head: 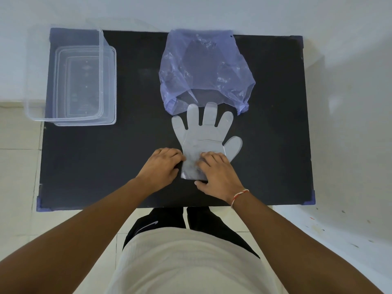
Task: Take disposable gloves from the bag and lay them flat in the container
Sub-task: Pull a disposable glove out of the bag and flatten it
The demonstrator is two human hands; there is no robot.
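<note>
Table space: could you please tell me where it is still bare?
Bare black table between the container and the bag, plus the near-left and right side. Crowded in the middle: glove under left hand and right hand.

We see the glove (203,136) flat mid-table (106,166), the bag (203,68) behind it, the container (70,81) far left.

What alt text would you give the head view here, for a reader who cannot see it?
Seen from above, a person's left hand and right hand press the cuff of a clear disposable glove lying flat on a black table. Its fingertips touch the mouth of a crumpled purple bag. An empty clear container sits at the far left corner.
</note>
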